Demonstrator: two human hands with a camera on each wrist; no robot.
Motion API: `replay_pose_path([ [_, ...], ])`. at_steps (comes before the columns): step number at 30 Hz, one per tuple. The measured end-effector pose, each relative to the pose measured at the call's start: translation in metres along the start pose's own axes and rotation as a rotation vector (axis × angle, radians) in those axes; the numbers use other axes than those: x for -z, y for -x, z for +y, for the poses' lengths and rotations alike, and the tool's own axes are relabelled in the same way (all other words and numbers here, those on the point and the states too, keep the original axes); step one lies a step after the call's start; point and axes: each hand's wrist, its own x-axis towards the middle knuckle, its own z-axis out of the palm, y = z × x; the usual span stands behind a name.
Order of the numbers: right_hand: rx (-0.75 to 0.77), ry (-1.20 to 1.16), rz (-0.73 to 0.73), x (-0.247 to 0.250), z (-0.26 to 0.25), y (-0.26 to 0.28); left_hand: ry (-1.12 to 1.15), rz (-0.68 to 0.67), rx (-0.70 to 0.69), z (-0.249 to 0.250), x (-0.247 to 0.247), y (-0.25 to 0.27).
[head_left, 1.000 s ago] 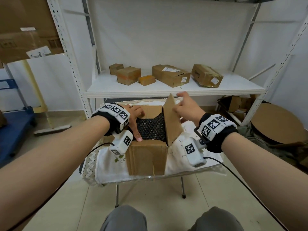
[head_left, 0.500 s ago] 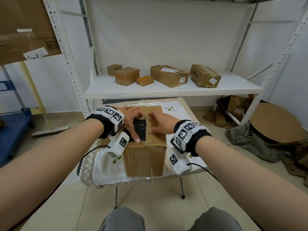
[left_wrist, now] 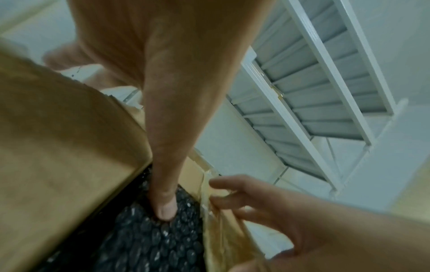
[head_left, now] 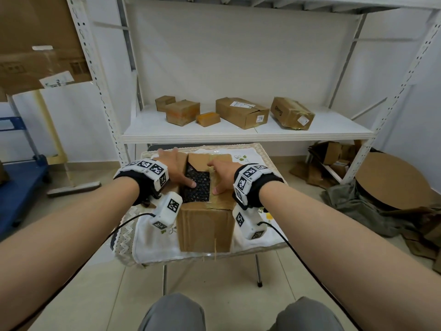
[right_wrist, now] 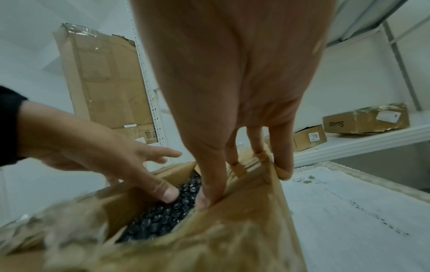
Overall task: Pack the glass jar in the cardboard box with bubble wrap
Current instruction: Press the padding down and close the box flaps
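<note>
The cardboard box (head_left: 205, 223) stands on a small cloth-covered table. Dark bubble wrap (head_left: 198, 187) shows through the gap between its two top flaps, and no glass jar is visible. My left hand (head_left: 176, 168) lies flat on the left flap (left_wrist: 58, 147), its thumb (left_wrist: 163, 208) pressing into the bubble wrap (left_wrist: 151, 244). My right hand (head_left: 223, 175) lies flat on the right flap (right_wrist: 244, 230), fingers straight, with the thumb (right_wrist: 207, 195) at the flap's inner edge beside the bubble wrap (right_wrist: 163, 217). My left hand (right_wrist: 93, 147) shows in the right wrist view, my right hand (left_wrist: 267, 202) in the left wrist view.
The white tablecloth (head_left: 157, 242) hangs over the table's front. Just behind the table, a white metal shelf (head_left: 245, 137) carries several closed cardboard boxes (head_left: 243, 113). A round brown board (head_left: 391, 180) and crumpled cloth lie on the floor to the right, a blue cart (head_left: 19, 182) to the left.
The right flap stood upright a second ago; my right hand has folded it down flat. The opening has narrowed to a strip of bubble wrap between the flaps.
</note>
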Motion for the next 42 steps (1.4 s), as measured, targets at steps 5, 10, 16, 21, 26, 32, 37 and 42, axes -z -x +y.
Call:
replay_pose_path([
  [5, -0.001, -0.019, 0.008, -0.001, 0.003, -0.003, 0.203, 0.035, 0.014, -0.003, 0.038, 0.009],
  [10, 0.019, -0.133, 0.048, -0.003, 0.013, 0.0, 0.571, -0.154, -0.148, 0.006, 0.058, 0.014],
  [16, 0.042, -0.238, 0.056, -0.008, 0.019, 0.0, 0.317, -0.005, -0.274, 0.012, 0.007, 0.001],
  [21, 0.024, -0.292, 0.125, -0.016, 0.023, -0.005, 0.377, 0.018, -0.07, 0.002, -0.005, -0.002],
  [26, -0.23, -0.609, 0.152, -0.032, 0.031, 0.002, 0.577, -0.242, 0.088, -0.006, -0.023, 0.005],
  [32, -0.274, -1.032, 0.177, -0.047, 0.037, 0.02, 0.731, -0.211, 0.082, 0.0, -0.038, 0.019],
  [37, -0.241, -1.111, 0.18, -0.037, 0.044, 0.02, 0.736, -0.231, 0.044, 0.008, -0.025, 0.019],
  [42, -0.218, -1.065, 0.204, -0.016, 0.055, 0.017, 0.817, -0.256, 0.044, 0.019, -0.02, 0.014],
])
